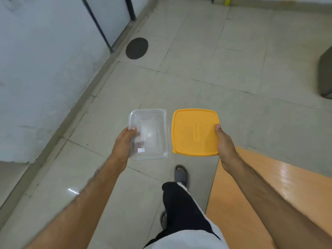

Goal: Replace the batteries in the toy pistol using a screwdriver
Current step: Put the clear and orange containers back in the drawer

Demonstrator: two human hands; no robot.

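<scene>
- Orange-brown tabletop (269, 186) edge lies close beside the striding leg; a bump could jolt both loads.
- Left hand (124, 146) grips an empty clear container (149, 134), right hand (224, 142) pinches a yellow lid (195, 132); either could slip.
- Toy pistol, screwdriver, batteries: nowhere in view.

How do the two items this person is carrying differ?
The container is clear and see-through; the lid is opaque yellow. The container is a shallow tub, the lid flat. The left hand holds the container, the right hand the lid. Both are rounded rectangles held over the floor.
</scene>
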